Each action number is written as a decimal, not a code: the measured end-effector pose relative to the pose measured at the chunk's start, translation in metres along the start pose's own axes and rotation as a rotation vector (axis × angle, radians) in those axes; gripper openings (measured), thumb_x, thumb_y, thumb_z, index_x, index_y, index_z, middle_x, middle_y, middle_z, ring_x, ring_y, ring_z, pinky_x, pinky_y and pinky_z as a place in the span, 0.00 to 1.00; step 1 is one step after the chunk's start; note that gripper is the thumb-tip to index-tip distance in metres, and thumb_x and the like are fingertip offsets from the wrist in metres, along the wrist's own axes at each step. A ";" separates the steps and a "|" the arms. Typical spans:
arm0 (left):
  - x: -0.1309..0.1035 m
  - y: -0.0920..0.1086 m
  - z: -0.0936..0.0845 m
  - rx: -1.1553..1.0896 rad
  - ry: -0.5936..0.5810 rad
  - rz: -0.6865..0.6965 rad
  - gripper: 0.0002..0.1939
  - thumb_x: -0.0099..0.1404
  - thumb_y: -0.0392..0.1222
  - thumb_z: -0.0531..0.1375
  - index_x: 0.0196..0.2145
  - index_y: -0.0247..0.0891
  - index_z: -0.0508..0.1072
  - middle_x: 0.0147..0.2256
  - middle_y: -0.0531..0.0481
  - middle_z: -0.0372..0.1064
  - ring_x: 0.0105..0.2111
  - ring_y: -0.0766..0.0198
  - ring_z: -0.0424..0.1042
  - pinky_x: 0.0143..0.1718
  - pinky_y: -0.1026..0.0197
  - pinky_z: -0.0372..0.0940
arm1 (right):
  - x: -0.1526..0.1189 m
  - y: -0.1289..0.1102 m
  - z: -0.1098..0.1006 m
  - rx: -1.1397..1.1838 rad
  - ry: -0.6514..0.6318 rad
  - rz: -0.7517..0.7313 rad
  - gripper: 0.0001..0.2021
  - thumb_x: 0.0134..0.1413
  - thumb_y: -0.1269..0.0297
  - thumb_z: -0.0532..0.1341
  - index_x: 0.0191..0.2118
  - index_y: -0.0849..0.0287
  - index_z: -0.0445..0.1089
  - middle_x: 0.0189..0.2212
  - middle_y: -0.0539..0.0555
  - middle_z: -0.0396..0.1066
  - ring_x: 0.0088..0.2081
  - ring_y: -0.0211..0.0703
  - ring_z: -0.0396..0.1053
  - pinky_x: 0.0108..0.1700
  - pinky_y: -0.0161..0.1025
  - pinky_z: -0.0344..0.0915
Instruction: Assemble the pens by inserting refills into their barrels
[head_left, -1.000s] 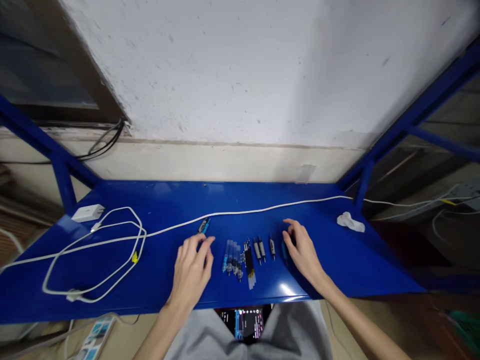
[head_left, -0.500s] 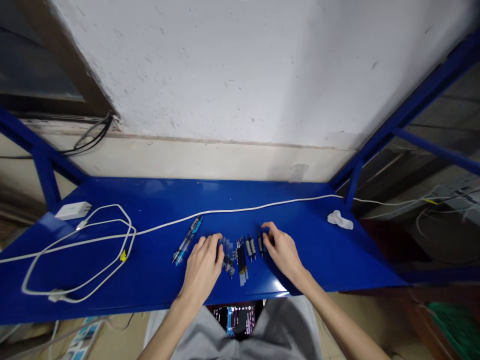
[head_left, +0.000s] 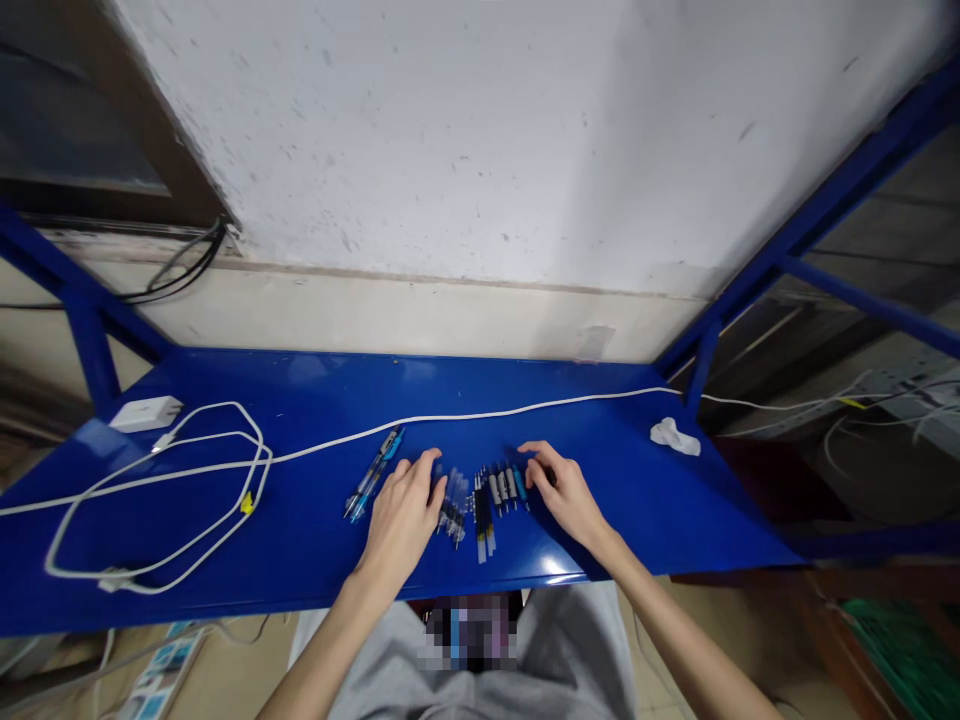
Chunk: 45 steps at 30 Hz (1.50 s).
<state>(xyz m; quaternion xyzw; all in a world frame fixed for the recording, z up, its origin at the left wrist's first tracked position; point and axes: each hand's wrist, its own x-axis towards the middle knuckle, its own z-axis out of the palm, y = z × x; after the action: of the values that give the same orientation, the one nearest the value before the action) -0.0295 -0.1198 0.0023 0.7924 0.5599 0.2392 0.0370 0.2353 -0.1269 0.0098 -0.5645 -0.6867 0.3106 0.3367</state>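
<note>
My left hand rests on the blue tabletop with thumb and index finger apart, just left of several clear pen barrels. Right of these lies a bunch of black ink refills with pale ends. Several pen tops, grey and dark with one blue at the right, stand side by side next to the refills. My right hand is beside that row, index finger stretched out and the others curled around something small and dark. What it is cannot be made out. Whole pens, black and blue, lie left of my left hand.
A white cable crosses the blue table behind the pens and loops at left, near a white charger. Crumpled white tissue lies at right. A blurred-out screen is on my lap. Blue frame bars rise on both sides.
The grey and blue pen tops at the right have shifted left, closer to the others in their row. My right hand has drawn slightly away from them. My left hand has barely moved.
</note>
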 end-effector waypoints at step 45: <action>0.028 -0.012 0.013 -0.384 0.287 0.229 0.14 0.73 0.33 0.57 0.53 0.41 0.73 0.38 0.50 0.73 0.38 0.62 0.72 0.45 0.56 0.68 | 0.023 -0.026 0.008 -0.271 -0.497 -0.326 0.65 0.42 0.49 0.76 0.76 0.51 0.32 0.69 0.69 0.54 0.72 0.65 0.51 0.72 0.69 0.38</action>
<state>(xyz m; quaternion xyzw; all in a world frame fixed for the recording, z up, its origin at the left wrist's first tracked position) -0.0275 -0.0869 -0.0033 0.7869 0.4105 0.4538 0.0798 0.2115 -0.1094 0.0284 -0.3938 -0.8643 0.2865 0.1258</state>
